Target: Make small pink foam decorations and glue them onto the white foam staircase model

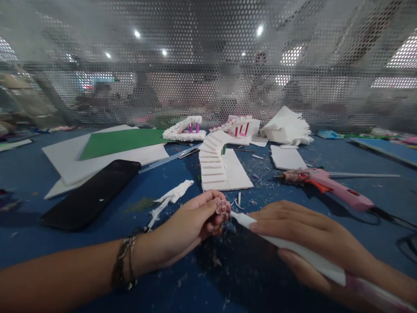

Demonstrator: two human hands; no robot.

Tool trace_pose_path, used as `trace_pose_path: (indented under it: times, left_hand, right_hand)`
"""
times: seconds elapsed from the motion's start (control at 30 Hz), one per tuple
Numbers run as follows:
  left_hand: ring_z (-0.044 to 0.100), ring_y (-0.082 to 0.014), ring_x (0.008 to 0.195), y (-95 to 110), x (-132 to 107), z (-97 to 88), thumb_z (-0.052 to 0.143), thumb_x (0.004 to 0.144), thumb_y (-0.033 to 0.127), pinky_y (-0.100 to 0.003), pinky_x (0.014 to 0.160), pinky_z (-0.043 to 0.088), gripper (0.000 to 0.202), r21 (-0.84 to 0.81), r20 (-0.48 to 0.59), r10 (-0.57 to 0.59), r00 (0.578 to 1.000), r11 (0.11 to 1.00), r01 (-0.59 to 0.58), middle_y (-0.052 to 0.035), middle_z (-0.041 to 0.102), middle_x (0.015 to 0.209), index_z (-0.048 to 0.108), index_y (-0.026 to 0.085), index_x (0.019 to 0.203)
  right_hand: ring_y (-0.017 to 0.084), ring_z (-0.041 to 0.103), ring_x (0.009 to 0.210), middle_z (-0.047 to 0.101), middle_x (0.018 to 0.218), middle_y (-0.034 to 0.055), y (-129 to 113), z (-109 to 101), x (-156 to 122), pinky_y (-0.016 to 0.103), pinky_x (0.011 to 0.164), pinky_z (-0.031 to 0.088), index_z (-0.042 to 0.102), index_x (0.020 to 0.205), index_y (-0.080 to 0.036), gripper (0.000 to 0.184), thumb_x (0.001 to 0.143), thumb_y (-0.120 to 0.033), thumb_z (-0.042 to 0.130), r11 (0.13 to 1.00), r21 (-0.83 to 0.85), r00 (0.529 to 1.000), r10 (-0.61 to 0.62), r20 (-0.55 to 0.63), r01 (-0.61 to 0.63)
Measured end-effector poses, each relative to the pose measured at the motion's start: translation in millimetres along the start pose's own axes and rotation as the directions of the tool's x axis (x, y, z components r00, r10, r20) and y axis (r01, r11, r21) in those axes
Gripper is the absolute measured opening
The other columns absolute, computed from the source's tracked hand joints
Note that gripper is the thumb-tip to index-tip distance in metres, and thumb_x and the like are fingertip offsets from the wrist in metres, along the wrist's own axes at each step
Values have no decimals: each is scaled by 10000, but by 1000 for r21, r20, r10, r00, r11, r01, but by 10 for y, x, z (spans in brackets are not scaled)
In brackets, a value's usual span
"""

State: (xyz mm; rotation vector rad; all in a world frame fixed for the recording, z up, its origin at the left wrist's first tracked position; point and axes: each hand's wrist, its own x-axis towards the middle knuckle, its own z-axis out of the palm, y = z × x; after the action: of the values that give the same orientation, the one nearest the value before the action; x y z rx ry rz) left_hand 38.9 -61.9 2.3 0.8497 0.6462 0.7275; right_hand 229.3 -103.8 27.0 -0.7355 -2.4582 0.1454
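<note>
The little pink crumpled bit (223, 207) was the fiddly part here. It sat right at the fingertips of the left hand (192, 224), just above the blue desk (39, 243). The grip was closed down tight around it, thumb against the first fingers, and it was touching the tip of the white foam strip (312, 258). I'd guess it weighed next to nothing and was soft enough to squash, so a light pinch by its sides looked like the way to go. I couldn't tell what it was made of, it was too small.

The right hand (309, 234) had the strip. Its fingers lay flat over the top with the grip closed on it, the front end poking out toward the pink bit and the back end running off under the wrist. Foam like that should be light and fairly stiff, but it dents and snaps easily. I'd hold it flat near the working end rather than by the far end.

A pink glue gun (329, 184) lay off to the right, a foam staircase (213, 167) sat beyond the hands, and a black phone (91, 193) lay face down on the left.

As for brands or writing, I couldn't read anything anywhere, not on the gun or the phone.
</note>
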Motion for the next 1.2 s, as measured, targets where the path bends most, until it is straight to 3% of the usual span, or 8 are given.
trace_pose_path:
  times: [0.67,0.83,1.2]
  left_hand:
    - [301,-25,435,10,16,22,415,813,136,-146,477,270,164,6,-16,-3,1000,1000,3,49,429,530,460,136,655]
    - [348,-34,485,24,2,44,427,809,135,-164,527,303,160,34,-72,-23,997,999,25,41,441,567,472,138,656]
    - [341,-44,492,30,-1,49,477,779,169,-170,500,285,131,49,-31,3,1000,999,-1,43,436,582,469,147,650]
  right_hand:
    - [92,550,835,621,892,31,-11,71,0,221,797,414,519,1008,-163,347,698,-39,422,999,53,996,1,-84,3]
    - [97,542,895,615,947,47,-13,74,4,226,837,396,508,1031,-153,337,711,-61,455,998,55,998,-26,-50,29]
    - [117,536,909,608,958,65,-23,98,-4,255,817,420,517,1031,-149,331,715,-69,457,996,88,999,-22,-39,25]
